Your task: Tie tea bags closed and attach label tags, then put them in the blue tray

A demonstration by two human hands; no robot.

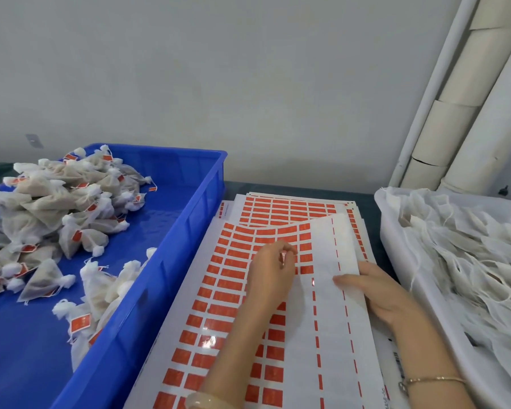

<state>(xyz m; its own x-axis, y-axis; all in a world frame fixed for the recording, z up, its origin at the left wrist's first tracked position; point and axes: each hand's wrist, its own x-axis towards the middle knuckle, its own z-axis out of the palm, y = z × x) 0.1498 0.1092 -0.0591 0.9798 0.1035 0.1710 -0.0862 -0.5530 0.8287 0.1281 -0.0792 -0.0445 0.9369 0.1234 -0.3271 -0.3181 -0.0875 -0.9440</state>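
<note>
1. My left hand [273,270] is curled over the label sheet [227,278]. Thumb and forefinger close on one red label tag [284,258] at the edge of the remaining red block.
2. My right hand [375,290] lies flat with the fingers straight. It presses the bare white strip [325,246] of the sheet where the labels are already gone, and it holds nothing.
3. The sheet runs lengthwise away from me, leaning slightly right at its far end. Each tag lies crosswise on it, so I judge the peel should go sideways along the tag's long side, toward my right hand.
4. The untied tea bags [455,246] sit heaped in the white bin [387,231], just beside my right hand. That hand is clearly the nearer one to fetch a bag.
5. The blue tray [189,219] stands on the other side, to the left of my left hand. Tied and tagged tea bags [56,208] are piled toward its far left end.
6. My fingertips hide the tag's corner, so I cannot tell whether it has lifted off the backing.
7. The print on the tags is too blurred to read.
8. More label sheets [292,208] show from under the top one, but I cannot count them.
9. The frame cuts off the white bin on the right and the tray's near end.
</note>
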